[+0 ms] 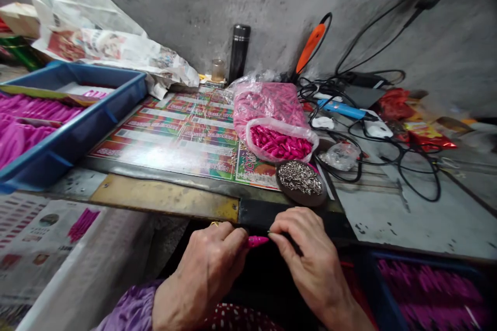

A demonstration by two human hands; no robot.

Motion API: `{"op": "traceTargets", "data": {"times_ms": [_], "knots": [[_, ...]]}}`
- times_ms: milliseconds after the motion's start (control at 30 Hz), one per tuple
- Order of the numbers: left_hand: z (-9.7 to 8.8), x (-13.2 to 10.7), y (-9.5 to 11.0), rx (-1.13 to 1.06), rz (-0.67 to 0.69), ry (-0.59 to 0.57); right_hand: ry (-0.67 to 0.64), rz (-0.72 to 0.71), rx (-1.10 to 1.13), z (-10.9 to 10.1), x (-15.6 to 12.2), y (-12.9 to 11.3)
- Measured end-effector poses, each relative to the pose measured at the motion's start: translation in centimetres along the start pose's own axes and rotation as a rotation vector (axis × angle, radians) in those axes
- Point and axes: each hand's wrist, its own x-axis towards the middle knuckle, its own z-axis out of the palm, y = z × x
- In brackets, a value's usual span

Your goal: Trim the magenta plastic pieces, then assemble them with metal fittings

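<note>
My left hand (205, 258) is closed around a magenta plastic piece. Only the piece's tapered, pen-like end (258, 241) shows, lying level and aimed right; the rest is inside my fist. Thumb and forefinger of my right hand (306, 258) pinch together right at that tip. Whatever sits between them is too small to make out. Just beyond my right hand, a dark round dish (304, 199) holds a heap of small silvery metal pieces (298, 176). Behind it lies an opened clear bag (267, 101) full of magenta plastic pieces (276, 143).
A blue crate (128, 85) with rows of magenta pieces stands at left; another dark blue crate (373, 274) is low at right. Black cables (421, 158) tangle around a blue-handled tool (341, 108). A black flask (239, 51) and orange tool (310, 47) stand by the wall.
</note>
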Motion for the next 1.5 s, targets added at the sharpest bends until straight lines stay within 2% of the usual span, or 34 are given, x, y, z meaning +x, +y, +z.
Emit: {"op": "traceTargets", "data": {"times_ms": [133,267,333,567,733,1067,1333,1500], "knots": [[0.0,-0.3,0.9,0.116,0.044,-0.038,-0.057,-0.09,-0.048,0.9,-0.3,-2.3],[0.0,-0.8,1.3,0.122,0.07,-0.09,-0.089,-0.143,-0.144,1.4,-0.6,-2.8],[0.1,-1.0,1.4,0.103,0.06,-0.107,-0.103,-0.148,-0.117,1.4,-0.7,-2.9],[0.3,-1.1,1.7,-0.002,-0.006,-0.059,-0.128,0.041,0.193,1.0,-0.9,-2.8],[0.3,-1.0,1.2,-0.15,-0.086,-0.074,-0.106,0.11,0.255,0.7,-1.4,-2.7],[0.5,-1.0,1.1,-0.136,-0.104,-0.074,-0.081,-0.01,0.157,1.3,-1.9,-2.5],[0.3,-0.9,1.3,0.003,-0.054,-0.065,-0.012,-0.119,0.04,2.0,-2.2,-2.4],[0.6,-0.6,0.7,0.043,0.008,0.011,0.078,-0.335,-0.161,3.3,-3.9,-0.6]]}}
